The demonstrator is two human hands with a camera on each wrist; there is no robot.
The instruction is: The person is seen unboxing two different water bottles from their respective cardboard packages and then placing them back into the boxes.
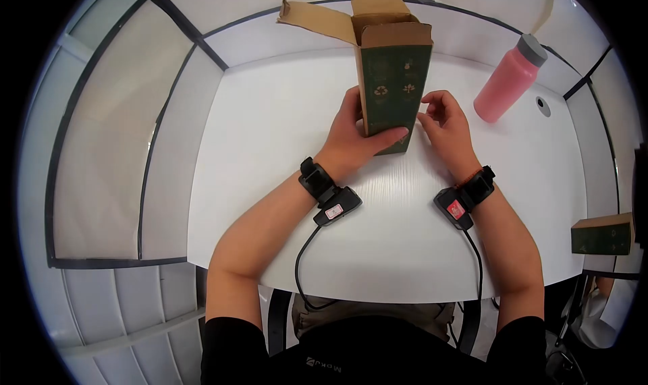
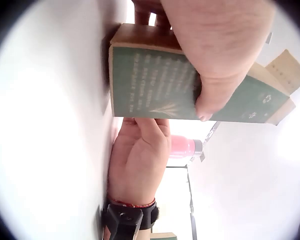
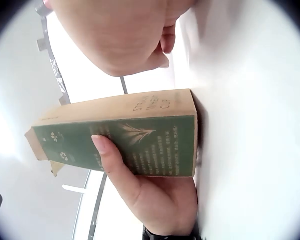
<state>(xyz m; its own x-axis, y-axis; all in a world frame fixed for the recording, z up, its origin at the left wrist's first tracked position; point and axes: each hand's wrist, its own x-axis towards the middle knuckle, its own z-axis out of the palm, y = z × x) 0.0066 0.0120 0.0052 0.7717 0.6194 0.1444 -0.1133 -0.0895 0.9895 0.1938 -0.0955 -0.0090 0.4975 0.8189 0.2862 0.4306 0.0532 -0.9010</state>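
A tall green and brown cardboard box (image 1: pixel 393 71) stands upright on the white table (image 1: pixel 270 108), its top flaps folded out. My left hand (image 1: pixel 352 142) grips it low down, the thumb across the green front and the fingers round the left side. Printed lettering and a wheat-ear drawing show on the box (image 3: pixel 160 145) in the right wrist view. Just off the box's right side is my right hand (image 1: pixel 449 132), its fingers loosely bent with nothing between them. In the right wrist view a gap separates this hand (image 3: pixel 120 35) from the box.
A pink bottle (image 1: pixel 507 81) with a grey lid stands at the back right, beside a round hole (image 1: pixel 543 105) in the table. Another green and brown box (image 1: pixel 597 238) sits at the right edge. White panels with dark frames (image 1: pixel 182 81) surround the table.
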